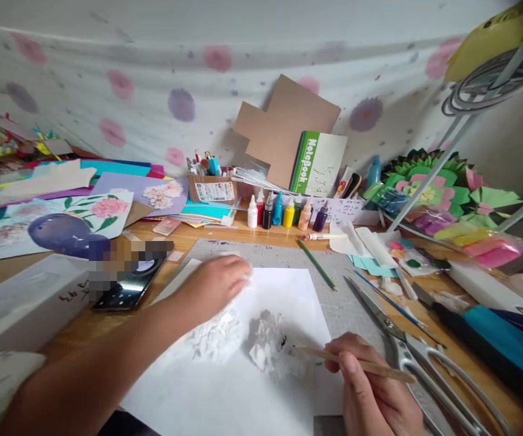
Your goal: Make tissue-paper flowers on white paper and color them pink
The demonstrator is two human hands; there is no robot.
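Observation:
On a white sheet of paper (pixel 225 396) lie two crumpled white paper clumps; the right clump (pixel 268 339) has a small dark mark on it. Partly behind my left forearm is the left clump (pixel 216 336). My left hand (pixel 220 281) reaches over the far part of the sheet, fingers curled together; a pale bit shows by the fingertips, too blurred to name. In my right hand (pixel 370 381) a flat wooden stick (pixel 379 368) is pinched between thumb and fingers. Its thin end points left, close beside the right clump.
Large scissors (pixel 395 333), a green pencil (pixel 316 264) and a blue thin brush (pixel 393 303) lie to the right. Small paint bottles (pixel 288 212) line the back. A phone (pixel 129 281) and a white box (pixel 29 303) are at left. A lamp stand (pixel 429 175) rises at right.

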